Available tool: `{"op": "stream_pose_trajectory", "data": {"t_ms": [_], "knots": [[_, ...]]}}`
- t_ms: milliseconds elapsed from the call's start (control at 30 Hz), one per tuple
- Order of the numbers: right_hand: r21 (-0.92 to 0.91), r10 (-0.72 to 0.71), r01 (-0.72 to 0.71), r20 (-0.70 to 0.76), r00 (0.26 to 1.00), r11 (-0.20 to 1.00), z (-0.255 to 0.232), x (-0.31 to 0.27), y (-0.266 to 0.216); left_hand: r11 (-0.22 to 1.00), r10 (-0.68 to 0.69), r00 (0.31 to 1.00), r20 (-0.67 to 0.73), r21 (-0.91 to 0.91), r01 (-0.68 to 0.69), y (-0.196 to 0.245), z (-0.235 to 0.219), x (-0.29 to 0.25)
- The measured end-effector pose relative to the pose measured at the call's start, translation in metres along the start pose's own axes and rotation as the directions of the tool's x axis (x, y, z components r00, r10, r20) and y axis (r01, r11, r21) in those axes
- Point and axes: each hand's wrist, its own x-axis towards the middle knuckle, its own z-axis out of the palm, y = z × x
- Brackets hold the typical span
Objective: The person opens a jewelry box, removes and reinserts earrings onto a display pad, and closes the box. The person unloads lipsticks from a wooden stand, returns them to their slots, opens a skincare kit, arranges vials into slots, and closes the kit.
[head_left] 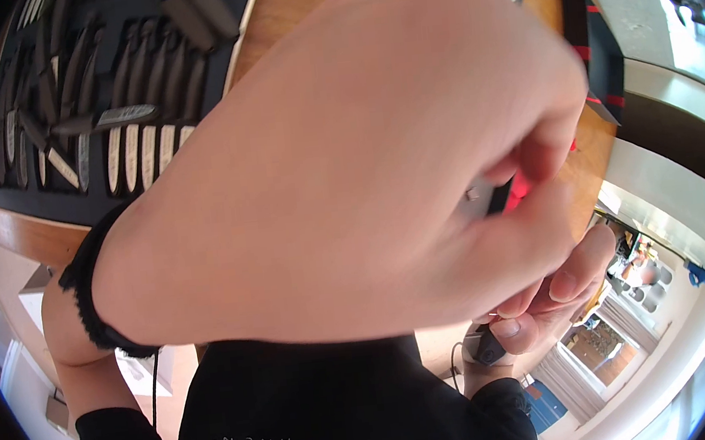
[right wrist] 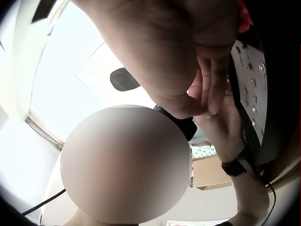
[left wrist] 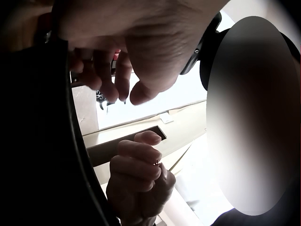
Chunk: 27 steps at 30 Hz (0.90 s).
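My left hand (head_left: 348, 178) fills the middle of the head view, back of the hand up, close to the camera. In the left wrist view its fingers (left wrist: 108, 80) hang loosely curled, the thumb apart from them, and nothing shows in their grip. My right hand (head_left: 575, 288) is lower right, partly behind the left. The left wrist view shows this right hand (left wrist: 134, 172) pinching a tiny shiny piece (left wrist: 157, 163) between thumb and fingers; its kind cannot be told. A pale board (right wrist: 251, 87) with several small shiny studs stands beside the hands in the right wrist view.
A black tray (head_left: 37, 204) of slim dark and pale pieces lies on the wooden table (head_left: 264, 46) at upper left. A black and red box (head_left: 602, 64) stands at right. One cable (head_left: 155, 383) hangs by the left arm. A cardboard box (right wrist: 211, 173) is behind.
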Motion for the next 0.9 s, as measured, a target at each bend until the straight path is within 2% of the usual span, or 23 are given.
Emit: {"op": "stream_pose_trajectory", "data": {"t_ms": [33, 100, 133, 200, 267, 467, 533, 667, 733, 900], "knots": [[0.038, -0.037, 0.040, -0.084, 0.996, 0.998, 0.002, 0.001, 0.001, 1.000, 0.022, 1.000, 0.007, 0.003, -0.022, 0.001, -0.002, -0.003], [0.025, -0.120, 0.122, -0.083, 0.989, 0.992, 0.000, 0.007, 0.011, 0.998, 0.057, 0.998, 0.021, 0.019, -0.058, -0.003, -0.001, 0.003], [0.033, -0.193, 0.195, -0.038, 0.980, 0.980, -0.003, 0.009, 0.014, 0.997, 0.066, 0.997, 0.025, 0.024, -0.067, -0.002, -0.002, 0.004], [0.003, -0.285, 0.285, 0.018, 0.958, 0.958, 0.000, 0.013, 0.016, 0.995, 0.010, 0.984, 0.178, 0.094, -0.027, 0.002, -0.003, -0.001], [-0.046, -0.308, 0.309, 0.027, 0.951, 0.950, 0.002, 0.014, 0.015, 0.990, -0.019, 0.961, 0.276, 0.141, -0.021, 0.004, -0.007, 0.000], [-0.220, -0.353, 0.374, 0.128, 0.927, 0.901, -0.008, 0.015, 0.011, 0.997, -0.023, 0.961, 0.277, 0.072, 0.003, 0.001, -0.009, -0.001], [-0.264, -0.422, 0.471, 0.222, 0.879, 0.842, -0.012, 0.016, 0.014, 0.998, -0.032, 0.958, 0.284, 0.069, 0.013, 0.002, -0.010, 0.000], [-0.343, -0.435, 0.510, 0.275, 0.857, 0.789, -0.009, 0.017, 0.008, 0.999, -0.043, 0.956, 0.289, 0.039, 0.033, 0.001, -0.011, 0.001], [-0.388, -0.425, 0.541, 0.348, 0.835, 0.746, -0.009, 0.019, 0.005, 0.999, -0.045, 0.956, 0.291, 0.036, 0.036, 0.001, -0.011, 0.001], [-0.421, -0.398, 0.537, 0.377, 0.836, 0.731, -0.010, 0.019, 0.001, 0.998, -0.050, 0.954, 0.295, 0.045, 0.038, 0.002, -0.012, 0.001]]}}
